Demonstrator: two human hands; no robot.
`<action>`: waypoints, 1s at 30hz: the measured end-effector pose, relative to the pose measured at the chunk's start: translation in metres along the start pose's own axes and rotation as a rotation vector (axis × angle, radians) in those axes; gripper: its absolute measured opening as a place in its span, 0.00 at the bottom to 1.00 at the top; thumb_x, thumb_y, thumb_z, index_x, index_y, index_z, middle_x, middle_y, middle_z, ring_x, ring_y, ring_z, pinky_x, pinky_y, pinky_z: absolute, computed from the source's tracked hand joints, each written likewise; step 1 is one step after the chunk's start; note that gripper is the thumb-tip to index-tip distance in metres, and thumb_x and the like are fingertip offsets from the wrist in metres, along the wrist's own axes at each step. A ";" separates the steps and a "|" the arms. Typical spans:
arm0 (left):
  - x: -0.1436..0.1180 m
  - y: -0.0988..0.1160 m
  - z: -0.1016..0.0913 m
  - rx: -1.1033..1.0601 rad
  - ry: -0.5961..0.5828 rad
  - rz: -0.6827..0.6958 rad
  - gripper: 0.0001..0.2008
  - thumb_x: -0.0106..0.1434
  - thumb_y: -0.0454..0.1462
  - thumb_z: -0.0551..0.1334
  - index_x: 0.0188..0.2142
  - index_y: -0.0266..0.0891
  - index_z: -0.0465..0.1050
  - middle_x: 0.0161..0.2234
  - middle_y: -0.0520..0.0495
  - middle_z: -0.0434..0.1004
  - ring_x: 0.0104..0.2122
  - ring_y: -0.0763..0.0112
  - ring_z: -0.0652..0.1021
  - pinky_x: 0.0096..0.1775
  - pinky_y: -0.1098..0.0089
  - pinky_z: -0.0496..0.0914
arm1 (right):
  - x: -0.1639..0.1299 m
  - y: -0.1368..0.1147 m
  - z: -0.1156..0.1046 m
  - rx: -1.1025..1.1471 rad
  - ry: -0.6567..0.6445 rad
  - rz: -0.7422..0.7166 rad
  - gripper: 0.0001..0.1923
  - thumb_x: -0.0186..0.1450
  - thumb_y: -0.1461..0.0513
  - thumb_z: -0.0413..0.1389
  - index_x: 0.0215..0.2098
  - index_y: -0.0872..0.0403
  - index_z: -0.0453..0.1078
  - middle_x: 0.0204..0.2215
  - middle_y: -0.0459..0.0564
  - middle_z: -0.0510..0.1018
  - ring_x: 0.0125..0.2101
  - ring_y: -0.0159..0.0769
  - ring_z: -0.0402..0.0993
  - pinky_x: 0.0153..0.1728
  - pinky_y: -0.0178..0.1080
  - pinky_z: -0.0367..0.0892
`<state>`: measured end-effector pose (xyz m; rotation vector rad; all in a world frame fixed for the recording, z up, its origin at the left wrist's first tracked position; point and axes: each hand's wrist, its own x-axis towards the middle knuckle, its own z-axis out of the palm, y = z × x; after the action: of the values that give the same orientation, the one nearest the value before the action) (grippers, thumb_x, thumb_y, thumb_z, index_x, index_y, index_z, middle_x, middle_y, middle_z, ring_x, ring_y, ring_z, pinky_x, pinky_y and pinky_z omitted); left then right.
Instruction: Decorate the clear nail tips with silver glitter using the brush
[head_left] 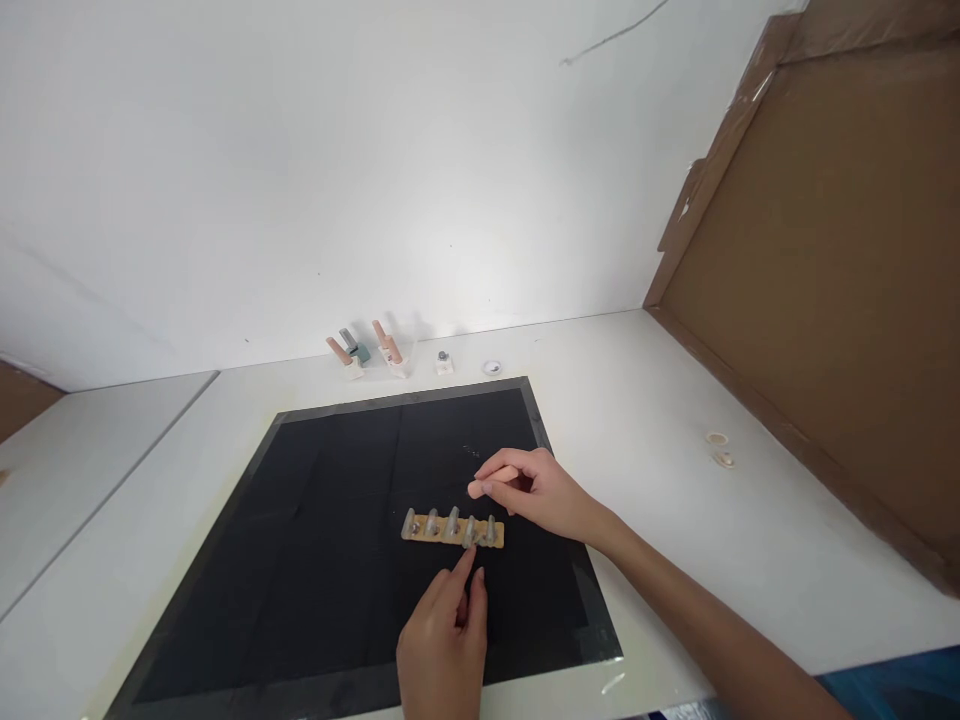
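Note:
A tan strip (452, 529) with several grey nail-shaped tips standing on it lies on a black mat (322, 560). My left hand (444, 640) reaches up from below, its fingertips touching the strip's near edge at the right end. My right hand (536, 492) hovers just behind the strip's right end, fingers curled, with a small peach-coloured finger-like piece (487, 484) pinched between thumb and fingers.
The mat lies on a white table (675, 430) against a white wall. At the back stand small holders with peach finger-like pieces (367, 352), a small white block (443, 362) and a white ring (491, 367). Two small pale bits (720, 450) lie right. A brown board (825, 300) leans at the right.

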<state>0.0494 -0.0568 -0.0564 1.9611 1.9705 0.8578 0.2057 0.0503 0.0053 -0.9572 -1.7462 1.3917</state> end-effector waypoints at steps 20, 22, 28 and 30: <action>0.002 0.002 -0.010 -0.051 0.014 -0.029 0.18 0.65 0.42 0.53 0.44 0.35 0.76 0.20 0.52 0.67 0.18 0.72 0.71 0.22 0.74 0.67 | -0.001 -0.001 -0.004 0.067 0.221 -0.087 0.13 0.65 0.55 0.53 0.45 0.51 0.73 0.35 0.50 0.80 0.27 0.32 0.73 0.28 0.36 0.69; 0.003 -0.007 -0.022 -0.079 0.088 -0.046 0.17 0.64 0.44 0.54 0.41 0.36 0.76 0.21 0.51 0.68 0.20 0.71 0.71 0.25 0.73 0.68 | -0.002 -0.001 -0.004 0.074 0.264 -0.110 0.14 0.65 0.56 0.53 0.47 0.50 0.72 0.37 0.51 0.80 0.28 0.34 0.74 0.24 0.35 0.67; 0.032 -0.065 -0.067 0.059 0.182 -0.168 0.25 0.59 0.47 0.58 0.51 0.35 0.68 0.35 0.42 0.75 0.34 0.58 0.75 0.34 0.63 0.71 | 0.001 0.001 -0.004 0.069 0.381 -0.130 0.18 0.66 0.55 0.51 0.52 0.51 0.69 0.25 0.47 0.77 0.16 0.28 0.65 0.18 0.34 0.62; 0.046 -0.081 -0.076 -0.018 0.055 -0.105 0.25 0.58 0.43 0.59 0.53 0.36 0.65 0.40 0.41 0.76 0.42 0.56 0.75 0.41 0.61 0.71 | 0.001 -0.001 -0.004 0.067 0.418 -0.130 0.17 0.66 0.54 0.51 0.49 0.52 0.69 0.25 0.47 0.77 0.18 0.29 0.65 0.21 0.35 0.65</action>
<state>-0.0630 -0.0251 -0.0290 1.8249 2.0681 0.9081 0.2084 0.0531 0.0068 -0.9960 -1.4130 1.0691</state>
